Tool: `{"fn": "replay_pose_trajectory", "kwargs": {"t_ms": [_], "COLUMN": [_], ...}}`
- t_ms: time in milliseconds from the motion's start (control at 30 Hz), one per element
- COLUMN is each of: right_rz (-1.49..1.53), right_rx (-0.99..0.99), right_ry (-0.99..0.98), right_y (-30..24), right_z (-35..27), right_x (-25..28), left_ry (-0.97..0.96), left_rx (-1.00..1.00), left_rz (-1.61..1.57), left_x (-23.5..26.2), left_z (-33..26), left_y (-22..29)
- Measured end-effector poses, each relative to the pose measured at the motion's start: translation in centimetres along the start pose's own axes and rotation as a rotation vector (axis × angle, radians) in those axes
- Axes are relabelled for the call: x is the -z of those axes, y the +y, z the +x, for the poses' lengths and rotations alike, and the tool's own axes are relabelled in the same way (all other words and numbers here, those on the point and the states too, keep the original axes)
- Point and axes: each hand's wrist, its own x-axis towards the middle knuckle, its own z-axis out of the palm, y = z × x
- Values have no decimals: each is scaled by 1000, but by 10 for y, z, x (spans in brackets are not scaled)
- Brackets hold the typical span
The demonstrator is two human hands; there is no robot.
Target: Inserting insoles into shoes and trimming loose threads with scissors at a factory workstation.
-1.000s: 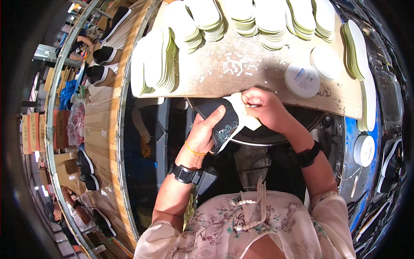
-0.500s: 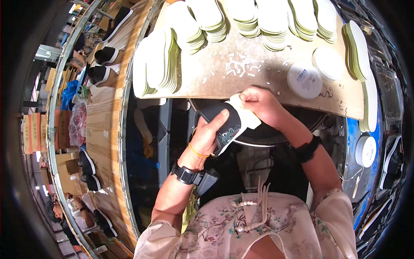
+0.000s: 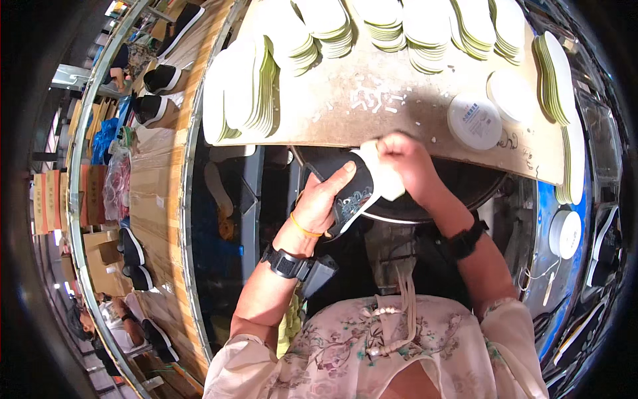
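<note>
My left hand is wrapped round a black shoe with a white sole edge and a teal embroidered pattern, its thumb lying along the upper. A pale cream insole bends out at the shoe's right side. Pinching the insole's upper end is my right hand, slightly blurred, its fingertips partly hidden. How far the insole reaches into the shoe cannot be made out. Both hands are just in front of the board's near edge, over a dark round pan-like surface.
Stacks of pale insoles line the far rim of the tan board. White scraps lie mid-board, beside round white tubs. Black shoes stand on a wooden rack at left. Another white tub is at right.
My right hand has shifted slightly down and right, still pinching the insole. The left hand keeps its hold on the shoe with little movement.
</note>
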Motion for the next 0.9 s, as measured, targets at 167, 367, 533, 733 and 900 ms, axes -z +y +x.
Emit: {"fn": "replay_pose_trajectory", "kwargs": {"t_ms": [167,367,533,733,900], "right_rz": [141,119,215,225,174], "right_rx": [-59,-145,-45,-158,-106], "right_ry": [-106,-38,-25,-20,-38], "right_y": [-12,-8,-1,-7,-14], "right_z": [-10,0,-14,2,-19], "right_x": [-5,-5,-9,-6,-13], "left_ry": [-2,-18,-17,5,-9], "left_rx": [5,14,-4,-11,-31], "left_rz": [4,39,-42,47,-4], "left_x": [1,6,-1,7,13], "left_z": [2,4,0,0,-3], "left_y": [7,7,10,-2,3]}}
